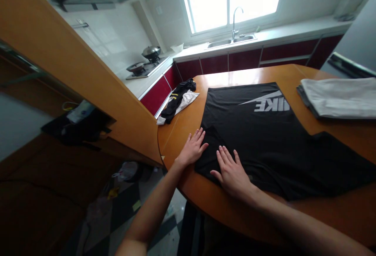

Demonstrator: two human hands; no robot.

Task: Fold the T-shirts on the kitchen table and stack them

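Note:
A black T-shirt (252,134) with a white printed logo lies spread on the round wooden table (249,220). Its left sleeve is folded inward, while the other sleeve stretches out to the right. My left hand (192,147) rests flat at the edge of the folded sleeve, fingers extended and slightly apart. Beside it, my right hand (232,170) presses palm down on the black cloth near the collar, thumb spread from the fingers. Neither hand grips anything.
A crumpled black and white garment (179,101) sits at the table's left edge. Folded grey and white cloths (340,97) lie at the right. Beyond are a stove with pans (151,52), a sink (232,41) and a counter. A wooden partition (96,64) stands at left.

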